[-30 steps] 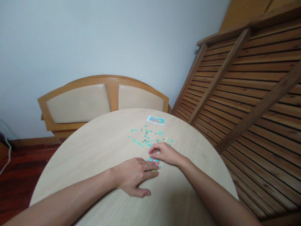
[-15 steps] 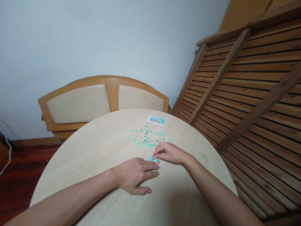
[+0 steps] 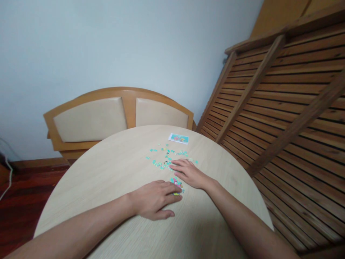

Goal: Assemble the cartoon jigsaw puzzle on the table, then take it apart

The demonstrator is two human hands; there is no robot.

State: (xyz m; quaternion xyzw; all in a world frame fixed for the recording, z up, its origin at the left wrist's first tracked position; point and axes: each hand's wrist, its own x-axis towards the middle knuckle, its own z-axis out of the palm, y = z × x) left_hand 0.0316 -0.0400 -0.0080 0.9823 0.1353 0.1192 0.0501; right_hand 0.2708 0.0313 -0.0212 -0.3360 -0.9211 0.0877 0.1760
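Several joined jigsaw pieces make a small colourful patch point(image 3: 176, 182) in pink, teal and yellow on the table. My left hand point(image 3: 157, 198) lies flat with its fingers spread, the fingertips resting over the near part of that patch and hiding some of it. Just beyond, my right hand point(image 3: 188, 173) is stretched out with its fingers apart, over the near right edge of the loose jigsaw pieces point(image 3: 161, 164). No piece shows in its fingers. Some loose pieces are covered by this hand.
A picture card point(image 3: 178, 138) lies behind the scattered pieces on the round wooden table point(image 3: 113, 169). Past the far edge stands a padded headboard point(image 3: 129, 111) against the wall. A large slatted wooden panel point(image 3: 269, 108) leans at the right.
My right hand has opened from a pinch at the joined patch and moved up and away to the loose pieces. My left hand has hardly moved.
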